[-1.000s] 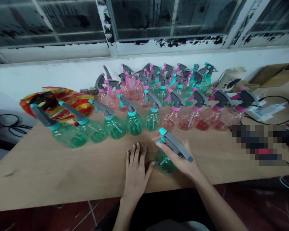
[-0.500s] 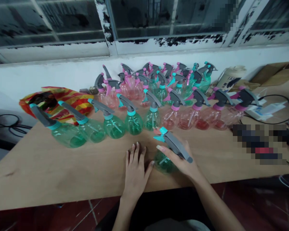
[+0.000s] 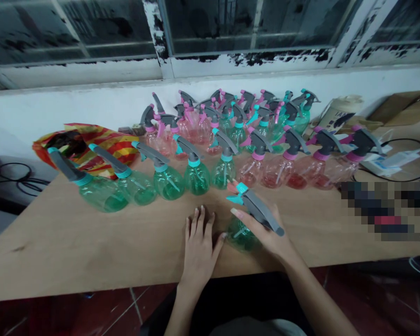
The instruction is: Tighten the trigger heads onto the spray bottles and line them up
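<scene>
My right hand (image 3: 266,233) is wrapped around the grey-and-teal trigger head of a green spray bottle (image 3: 241,234) standing near the table's front edge. Beside that bottle lies my left hand (image 3: 199,245), flat on the wooden table (image 3: 91,242) with fingers stretched out, its thumb close to the bottle's base. Just beyond my hands stands a row of green spray bottles (image 3: 196,175) with teal collars, continued to the right by pink spray bottles (image 3: 266,170). More pink and green bottles (image 3: 231,116) crowd behind them by the wall.
A red and yellow striped bag (image 3: 91,144) lies at the back left. Cables (image 3: 406,158), a white power strip and cardboard boxes (image 3: 399,107) sit at the right. A white wall and window frames rise behind the table. Red floor tiles show below the front edge.
My right hand has tilted the bottle's trigger head slightly up and away. The left hand has stayed flat on the table.
</scene>
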Tool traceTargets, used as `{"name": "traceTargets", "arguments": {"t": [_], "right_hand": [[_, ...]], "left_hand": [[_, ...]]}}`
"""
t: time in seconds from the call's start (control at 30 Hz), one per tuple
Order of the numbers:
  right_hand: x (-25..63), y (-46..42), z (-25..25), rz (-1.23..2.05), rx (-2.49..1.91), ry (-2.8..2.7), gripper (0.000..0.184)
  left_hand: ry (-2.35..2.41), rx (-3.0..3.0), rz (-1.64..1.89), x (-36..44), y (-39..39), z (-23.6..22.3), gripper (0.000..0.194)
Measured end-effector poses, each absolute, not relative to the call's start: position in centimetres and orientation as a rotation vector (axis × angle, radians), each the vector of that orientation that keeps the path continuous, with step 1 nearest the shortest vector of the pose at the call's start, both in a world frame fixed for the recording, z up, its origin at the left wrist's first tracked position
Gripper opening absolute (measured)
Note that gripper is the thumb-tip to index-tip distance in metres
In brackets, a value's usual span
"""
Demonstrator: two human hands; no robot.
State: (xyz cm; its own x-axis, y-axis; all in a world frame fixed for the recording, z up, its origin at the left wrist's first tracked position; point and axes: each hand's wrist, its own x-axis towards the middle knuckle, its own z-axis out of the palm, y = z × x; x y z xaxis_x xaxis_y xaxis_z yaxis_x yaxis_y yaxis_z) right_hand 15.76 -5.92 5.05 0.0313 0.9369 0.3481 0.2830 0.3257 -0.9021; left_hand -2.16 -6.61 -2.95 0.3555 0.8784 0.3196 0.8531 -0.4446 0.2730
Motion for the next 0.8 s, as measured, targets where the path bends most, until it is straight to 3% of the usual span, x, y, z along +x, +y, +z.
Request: {"name": "traceTargets", "arguments": {"t": [0.37,0.57,0.8], "right_hand": [[14.5,-4.9,5.5,0.761,-1.092,-1.576,0.027],[13.6,-5.0,5.6,0.729,-1.139,-1.543,0.016],[13.1,-5.5,5.6,0.741,-1.055,-1.642,0.025]], "left_hand": [[1.360,1.852,1.031,-3.3,-8.1,0.2,0.033],[1.297,1.935,0.917,-3.3,-8.9,1.1,0.058],[1.402,2.089,0.776,-3.7,-9.3,2.1,0.078]]}}
